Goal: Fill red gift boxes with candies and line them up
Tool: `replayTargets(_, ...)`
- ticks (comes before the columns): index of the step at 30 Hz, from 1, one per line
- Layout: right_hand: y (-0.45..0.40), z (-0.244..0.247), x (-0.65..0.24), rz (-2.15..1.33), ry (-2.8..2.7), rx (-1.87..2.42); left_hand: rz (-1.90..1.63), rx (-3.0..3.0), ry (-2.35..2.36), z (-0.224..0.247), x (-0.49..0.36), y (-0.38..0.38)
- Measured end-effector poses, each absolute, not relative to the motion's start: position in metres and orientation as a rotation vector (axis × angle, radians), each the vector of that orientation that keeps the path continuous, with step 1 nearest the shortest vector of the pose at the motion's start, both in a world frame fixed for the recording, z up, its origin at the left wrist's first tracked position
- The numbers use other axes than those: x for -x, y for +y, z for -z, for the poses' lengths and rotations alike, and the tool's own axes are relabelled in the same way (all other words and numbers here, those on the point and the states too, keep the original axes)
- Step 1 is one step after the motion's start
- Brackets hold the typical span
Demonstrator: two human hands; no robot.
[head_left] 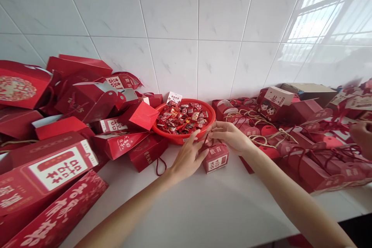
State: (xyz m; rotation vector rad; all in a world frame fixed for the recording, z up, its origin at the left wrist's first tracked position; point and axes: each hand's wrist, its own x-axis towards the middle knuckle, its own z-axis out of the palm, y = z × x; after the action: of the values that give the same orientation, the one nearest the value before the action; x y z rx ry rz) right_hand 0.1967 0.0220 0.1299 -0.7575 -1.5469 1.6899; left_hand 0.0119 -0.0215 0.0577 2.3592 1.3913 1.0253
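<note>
just in front of the round red plastic basket (174, 137), the small red card box (216, 162) looks mostly folded, my left hand (186, 159) against it, grip unclear to me, my right hand (229, 135) pinching its thin dark-red cord (206, 138), seemingly unfinished.

Left hand (187, 157): at the small red box (215, 164), upper left; grip unclear
Right hand (228, 135): above that box's top; grip unclear
White surface (180, 213): under both hands
Red basket (171, 136): just beyond the hands, holding wrapped packets (186, 116)
Red cartons (87, 100): piled left of the hands
Corded boxes (309, 166): right of them
Another person's hand (360, 136): far right
</note>
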Motion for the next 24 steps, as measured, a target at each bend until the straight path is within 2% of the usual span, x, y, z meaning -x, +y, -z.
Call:
replayTargets(5,0.029,-0.155,-0.202,-1.545,-1.516,0.798,-1.212,-2.063,1.287,-0.052,-0.009,-0.028)
replayTargets(8,0.041,-0.187,-0.21,-1.388,-1.566,0.815,-1.43,-1.882,1.228,-0.037,-0.008,-0.035)
replayTargets(12,0.073,-0.235,-0.223,-1.128,-1.535,0.91,-1.539,-1.947,1.178,-0.019,-0.005,-0.04)
replayTargets(18,0.149,-0.279,-0.248,-0.761,-1.479,1.066,-1.31,-2.068,1.063,-0.009,-0.01,-0.043)
replayTargets(24,0.226,-0.28,-0.274,-0.527,-1.269,1.184,-1.038,-2.013,1.159,-0.001,-0.017,-0.046)
